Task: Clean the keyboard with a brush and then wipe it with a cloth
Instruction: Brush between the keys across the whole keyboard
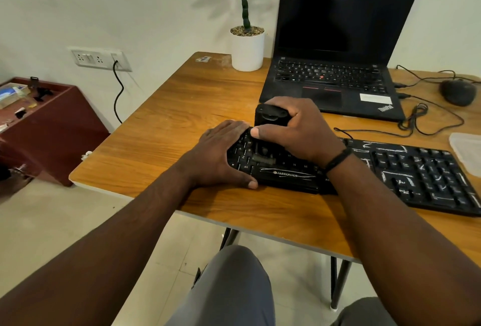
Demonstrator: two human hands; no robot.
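- currently: left hand point(223, 153) lies flat and open on the left end of the black keyboard point(406, 169), pinning it to the wooden table point(161, 127)
- right hand point(294, 130) is wrapped around a black brush point(269, 117), bristle end down on the letter keys
- white dust streaks cover the keys on the right
- behind: open laptop point(335, 47), mouse point(458, 91), potted plant point(247, 39)

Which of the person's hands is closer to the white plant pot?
Right. The right hand, gripping the black brush, sits just below the white plant pot; the left hand lies flat on the keyboard, further toward the person.
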